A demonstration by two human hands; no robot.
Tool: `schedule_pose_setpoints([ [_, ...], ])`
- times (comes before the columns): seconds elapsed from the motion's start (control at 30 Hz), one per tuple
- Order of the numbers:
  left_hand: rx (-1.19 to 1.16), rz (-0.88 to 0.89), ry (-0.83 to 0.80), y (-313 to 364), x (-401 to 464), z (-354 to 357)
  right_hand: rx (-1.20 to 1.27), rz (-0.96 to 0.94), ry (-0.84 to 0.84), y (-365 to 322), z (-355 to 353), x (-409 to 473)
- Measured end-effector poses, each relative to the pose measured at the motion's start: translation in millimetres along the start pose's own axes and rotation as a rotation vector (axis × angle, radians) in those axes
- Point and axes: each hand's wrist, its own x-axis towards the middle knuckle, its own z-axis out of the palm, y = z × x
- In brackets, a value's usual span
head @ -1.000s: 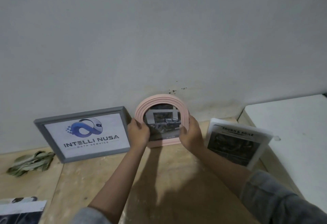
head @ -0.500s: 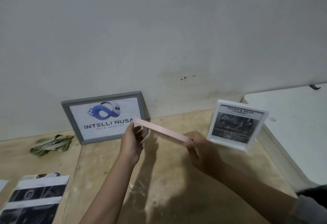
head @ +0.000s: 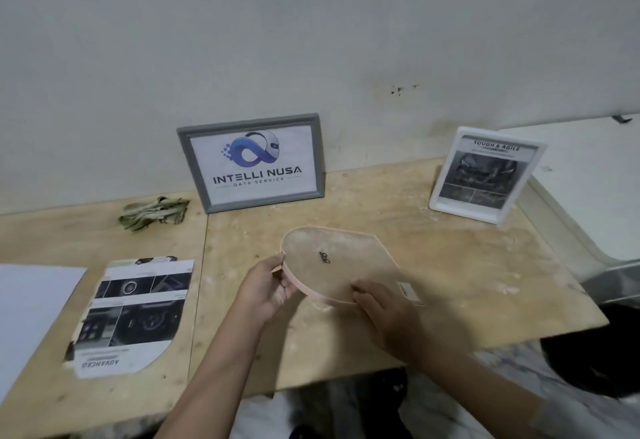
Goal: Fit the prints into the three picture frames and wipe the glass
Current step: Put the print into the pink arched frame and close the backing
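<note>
Arched pink frame [head: 341, 265] held face down just above the wooden counter [head: 450, 282], its brown backing board and small metal hanger [head: 324, 257] turned upward. The left hand [head: 266, 288] grips the frame's curved left edge, thumb on the backing and fingers curled beneath the rim. The right hand [head: 384, 314] lies on the near right part of the backing with fingers bent over it; whether they hook under the edge cannot be told.

The grey frame [head: 254, 161], holding a logo print, leans on the wall at the far side; the white frame [head: 483, 175], holding a dark print, stands at far right. An arch-cut print [head: 133, 310] lies flat at near left, partly over a white sheet [head: 31, 317], and a crumpled green cloth [head: 154, 213] lies at far left.

The step in hand appears to be work on the pink frame's back. The next move probably calls for setting the frame down flat and releasing the backing, so that the arch-cut print can go in; the cloth, judged by its position, awaits the wiping.
</note>
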Motion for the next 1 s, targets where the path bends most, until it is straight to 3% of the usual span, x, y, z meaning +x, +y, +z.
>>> schedule_pose_setpoints([
  [0.1,-0.01,-0.002,0.041,-10.6,1.6,-15.3,0.028,0.144,-0.109,-5.8,13.5,-15.4],
  [0.23,0.001,0.086,0.103,-20.2,-1.9,-24.0,-0.067,0.525,-0.423,-4.6,22.6,-26.7],
  [0.37,0.033,0.153,0.045,-25.5,-4.5,-26.7,0.112,0.753,-0.542,0.7,27.5,-38.2],
  [0.67,0.039,0.266,0.063,-34.1,-6.7,-33.1,0.277,0.854,-0.556,10.6,24.2,-34.5],
  [0.83,0.043,0.269,0.054,-37.1,-8.1,-33.5,0.334,0.961,-0.387,7.8,21.2,-30.9],
  [1.0,-0.022,0.232,0.071,-38.7,-9.2,-34.3,0.224,0.907,-0.507,9.7,24.2,-27.6],
])
